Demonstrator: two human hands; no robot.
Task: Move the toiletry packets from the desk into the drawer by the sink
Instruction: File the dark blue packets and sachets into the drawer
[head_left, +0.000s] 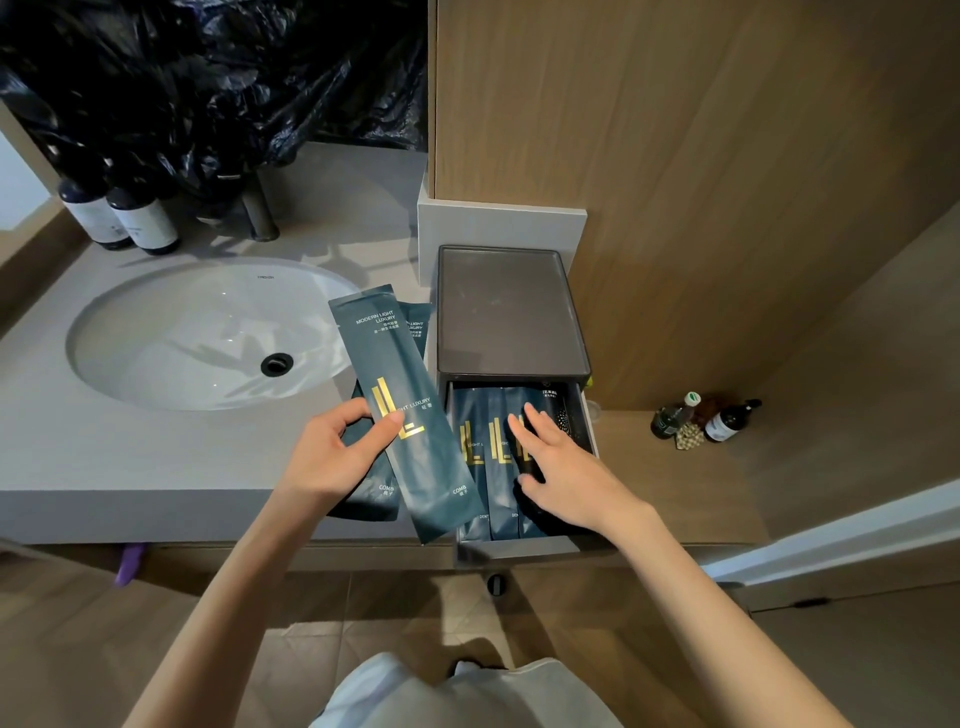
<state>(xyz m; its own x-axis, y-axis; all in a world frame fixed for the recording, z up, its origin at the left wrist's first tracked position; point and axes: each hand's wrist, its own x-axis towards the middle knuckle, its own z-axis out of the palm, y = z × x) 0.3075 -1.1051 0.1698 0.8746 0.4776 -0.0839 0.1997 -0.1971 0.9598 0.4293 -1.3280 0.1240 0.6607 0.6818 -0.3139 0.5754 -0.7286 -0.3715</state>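
**Grey tabletop by the sink, drawer open, packets in hand**

Grey stone tabletop (156, 467) fills the left side, and the white oval sink basin (182, 338) sits at ten o'clock of the hands. The left hand (332, 457) grips two dark teal foil comb packets (410, 415), fanned apart, thumb across the gold mark on the front one. They're held above the tabletop's front edge.

Just at three o'clock of them stands the small dark grey plastic drawer unit (509, 312), and its drawer (519, 551) is open towards us. More teal packets in the drawer (475, 467) lie lengthwise, side by side. The right hand (566, 467) rests on them, fingers stretched out straight, gripping nothing.

Up at eleven o'clock, two dark bottles with pale labels (119, 213) stand under black plastic sheeting (208, 78). Far out at three o'clock, a few small bottles (727, 421) sit on a low wooden ledge.
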